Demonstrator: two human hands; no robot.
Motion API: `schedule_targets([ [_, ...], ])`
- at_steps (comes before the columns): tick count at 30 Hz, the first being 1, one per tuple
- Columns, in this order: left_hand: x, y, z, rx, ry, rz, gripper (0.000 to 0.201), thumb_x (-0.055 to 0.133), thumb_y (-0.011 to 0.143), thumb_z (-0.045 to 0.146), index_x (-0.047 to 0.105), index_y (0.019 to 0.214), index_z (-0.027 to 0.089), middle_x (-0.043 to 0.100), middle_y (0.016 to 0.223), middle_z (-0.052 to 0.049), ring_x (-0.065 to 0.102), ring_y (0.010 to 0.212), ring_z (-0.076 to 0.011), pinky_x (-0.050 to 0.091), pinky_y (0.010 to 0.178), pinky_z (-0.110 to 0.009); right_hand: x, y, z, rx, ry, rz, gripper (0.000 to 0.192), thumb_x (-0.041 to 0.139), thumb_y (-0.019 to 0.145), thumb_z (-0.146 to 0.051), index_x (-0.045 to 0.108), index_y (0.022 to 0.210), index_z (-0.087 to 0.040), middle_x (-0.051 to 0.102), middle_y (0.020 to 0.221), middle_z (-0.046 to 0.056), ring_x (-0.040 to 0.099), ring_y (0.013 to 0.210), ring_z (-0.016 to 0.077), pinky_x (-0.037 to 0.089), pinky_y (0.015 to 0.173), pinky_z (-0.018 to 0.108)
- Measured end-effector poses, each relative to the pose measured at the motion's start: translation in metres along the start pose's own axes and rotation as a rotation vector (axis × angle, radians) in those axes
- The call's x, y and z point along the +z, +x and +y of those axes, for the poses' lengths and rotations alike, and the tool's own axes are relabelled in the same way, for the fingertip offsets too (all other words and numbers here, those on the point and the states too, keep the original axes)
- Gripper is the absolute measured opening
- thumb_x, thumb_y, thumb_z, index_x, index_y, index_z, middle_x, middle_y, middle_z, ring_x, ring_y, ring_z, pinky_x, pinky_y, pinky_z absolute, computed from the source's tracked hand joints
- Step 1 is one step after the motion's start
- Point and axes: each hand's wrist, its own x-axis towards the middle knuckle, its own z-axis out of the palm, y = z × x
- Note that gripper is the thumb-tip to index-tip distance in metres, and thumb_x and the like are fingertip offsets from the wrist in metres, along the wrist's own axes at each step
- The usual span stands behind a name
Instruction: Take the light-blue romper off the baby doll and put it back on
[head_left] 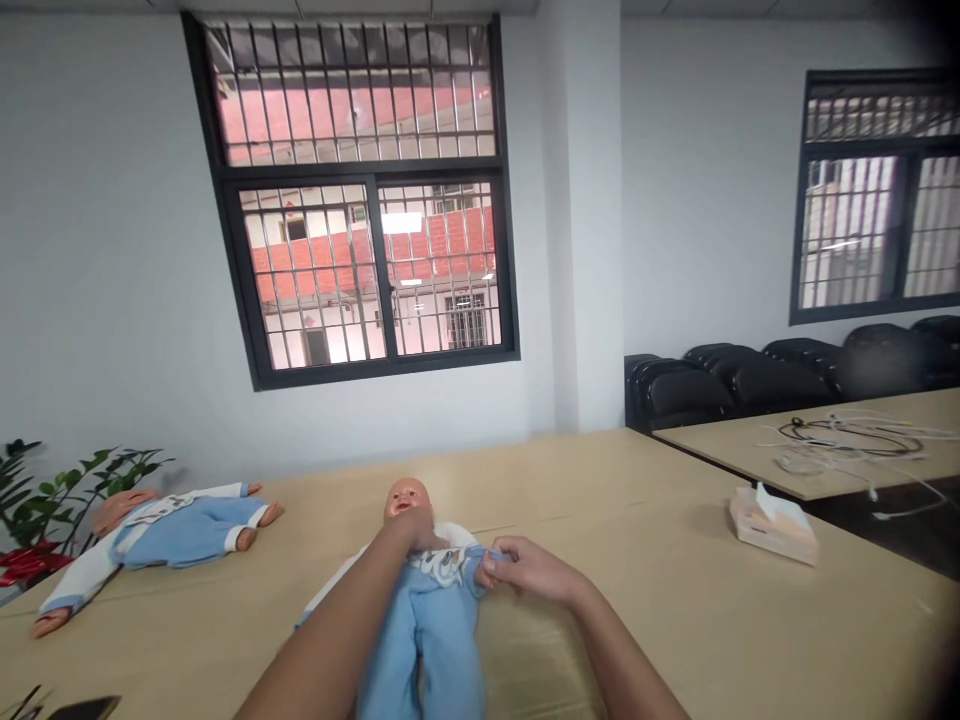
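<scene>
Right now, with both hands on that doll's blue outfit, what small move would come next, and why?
Probably the right hand tugs the blue sleeve outward, since it pinches the cloth there while the left hand steadies the doll at the chest.

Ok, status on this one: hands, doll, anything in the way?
Left hand on doll chest. Right hand pinching its blue sleeve. Second doll lies apart, left; tissue box right, clear.

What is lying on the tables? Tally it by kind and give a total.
Dolls: 2, one under the hands, one further left
Tissue boxes: 1
Cable bundles: 1
Phones: 1, dark, at the lower left edge
Total: 5
</scene>
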Motion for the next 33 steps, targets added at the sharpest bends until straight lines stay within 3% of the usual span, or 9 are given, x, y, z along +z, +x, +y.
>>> schedule_targets([
  [2, -0.002, 0.007, 0.003, -0.040, 0.034, -0.016, 0.036, 0.065, 0.098, 0.045, 0.067, 0.118, 0.016, 0.069, 0.122, -0.010, 0.067, 0.109, -0.0239, 0.055, 0.097, -0.046, 0.001, 0.000, -0.006, -0.090, -0.008, 0.054, 0.055, 0.065, 0.085, -0.072, 0.056, 0.074, -0.018, 0.069, 0.087, 0.006, 0.060, 0.084, 0.0195, 0.045, 0.072, 0.028],
  [5, 0.002, 0.016, 0.008, -0.110, 0.066, -0.012, 0.036, 0.065, 0.099, 0.038, 0.063, 0.128, 0.018, 0.064, 0.131, -0.010, 0.065, 0.115, -0.0250, 0.056, 0.097, -0.047, 0.001, 0.000, -0.011, -0.147, -0.050, 0.134, 0.061, 0.055, 0.090, -0.074, 0.048, 0.063, -0.020, 0.056, 0.068, 0.001, 0.052, 0.071, 0.0164, 0.040, 0.072, 0.029],
  [10, 0.017, 0.027, 0.016, -0.163, 0.085, 0.047, 0.038, 0.064, 0.099, 0.038, 0.061, 0.130, 0.018, 0.062, 0.134, -0.011, 0.064, 0.116, -0.0258, 0.056, 0.098, -0.048, 0.003, 0.001, -0.007, -0.020, -0.261, 0.138, 0.058, 0.050, 0.094, -0.064, 0.041, 0.057, -0.021, 0.034, 0.055, -0.004, 0.031, 0.056, 0.0122, 0.025, 0.059, 0.028],
  [13, 0.024, 0.029, 0.012, -0.154, 0.091, 0.077, 0.039, 0.065, 0.099, 0.039, 0.061, 0.131, 0.017, 0.063, 0.133, -0.011, 0.064, 0.115, -0.0258, 0.057, 0.097, -0.048, 0.007, 0.003, -0.004, 0.063, -0.465, 0.229, 0.040, 0.055, 0.094, -0.047, 0.046, 0.065, -0.021, 0.042, 0.061, -0.003, 0.038, 0.060, 0.0137, 0.025, 0.059, 0.028],
  [15, 0.025, 0.029, 0.004, -0.137, 0.088, 0.093, 0.038, 0.065, 0.099, 0.039, 0.061, 0.131, 0.017, 0.063, 0.133, -0.011, 0.065, 0.115, -0.0257, 0.057, 0.097, -0.048, 0.007, 0.003, -0.006, 0.028, -0.572, 0.338, 0.021, 0.061, 0.090, -0.038, 0.055, 0.080, -0.020, 0.055, 0.076, -0.001, 0.048, 0.070, 0.0160, 0.032, 0.065, 0.027],
  [18, 0.026, 0.028, -0.013, -0.103, 0.074, 0.117, 0.038, 0.064, 0.099, 0.038, 0.061, 0.130, 0.017, 0.063, 0.132, -0.011, 0.065, 0.114, -0.0252, 0.057, 0.096, -0.047, 0.009, -0.001, -0.012, -0.053, -0.576, 0.424, 0.021, 0.069, 0.084, -0.034, 0.056, 0.093, -0.021, 0.061, 0.094, 0.002, 0.053, 0.082, 0.0177, 0.038, 0.073, 0.028],
  [24, 0.028, 0.031, -0.040, -0.054, 0.059, 0.175, 0.038, 0.065, 0.099, 0.038, 0.061, 0.130, 0.017, 0.063, 0.132, -0.011, 0.065, 0.113, -0.0253, 0.058, 0.095, -0.047, 0.045, -0.006, -0.014, 0.224, -0.356, -0.033, 0.036, 0.087, 0.065, -0.038, 0.064, 0.086, -0.021, 0.063, 0.075, -0.003, 0.052, 0.065, 0.0143, 0.034, 0.056, 0.025],
  [27, 0.030, 0.038, -0.045, -0.039, 0.069, 0.192, 0.038, 0.064, 0.099, 0.038, 0.061, 0.131, 0.017, 0.063, 0.132, -0.011, 0.065, 0.113, -0.0251, 0.058, 0.095, -0.047, 0.061, -0.002, -0.015, 0.233, -0.486, -0.069, 0.035, 0.090, 0.060, -0.036, 0.066, 0.082, -0.020, 0.065, 0.075, -0.004, 0.053, 0.063, 0.0126, 0.030, 0.054, 0.024],
  [33, 0.034, 0.048, -0.054, -0.010, 0.067, 0.192, 0.038, 0.064, 0.099, 0.038, 0.061, 0.131, 0.017, 0.063, 0.132, -0.011, 0.065, 0.113, -0.0249, 0.058, 0.095, -0.047, 0.068, 0.000, -0.033, 0.239, -0.651, -0.107, 0.013, 0.076, 0.072, -0.030, 0.068, 0.071, -0.019, 0.060, 0.065, -0.004, 0.049, 0.060, 0.0114, 0.027, 0.054, 0.025],
])
